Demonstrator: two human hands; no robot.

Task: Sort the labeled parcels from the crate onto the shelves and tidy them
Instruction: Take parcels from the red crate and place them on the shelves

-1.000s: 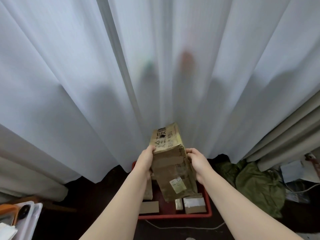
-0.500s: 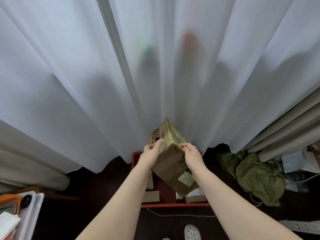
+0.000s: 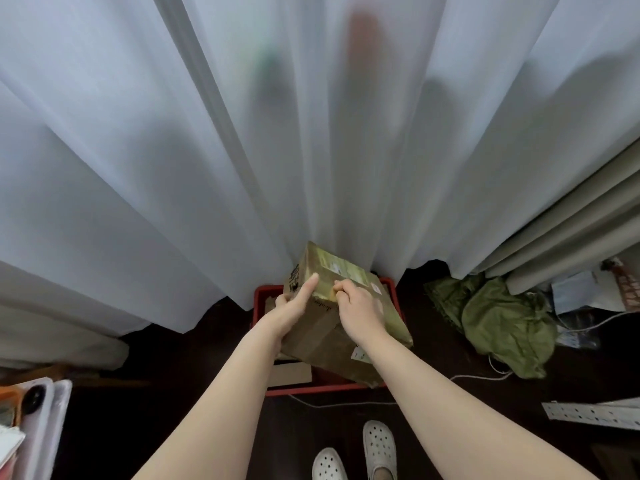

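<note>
I hold a brown cardboard parcel (image 3: 322,336) with tape and a white label above the red crate (image 3: 259,296) on the dark floor. My left hand (image 3: 292,308) grips its left side, thumb up along the top edge. My right hand (image 3: 360,308) curls its fingers over the parcel's upper edge. The parcel is tilted, its far end raised toward the curtain. Inside the crate, another small cardboard parcel (image 3: 291,373) shows below my left wrist. No shelves are in view.
White sheer curtains (image 3: 242,150) hang right behind the crate. A green crumpled cloth (image 3: 502,323) lies on the floor to the right, with a white cable (image 3: 346,404) and a power strip (image 3: 592,414). My white shoes (image 3: 379,448) stand below the crate. White trays (image 3: 41,420) sit bottom left.
The parcel has been turned from nearly upright to tilted and lower over the crate. My right hand moved from its side onto its top edge. The view has tipped downward.
</note>
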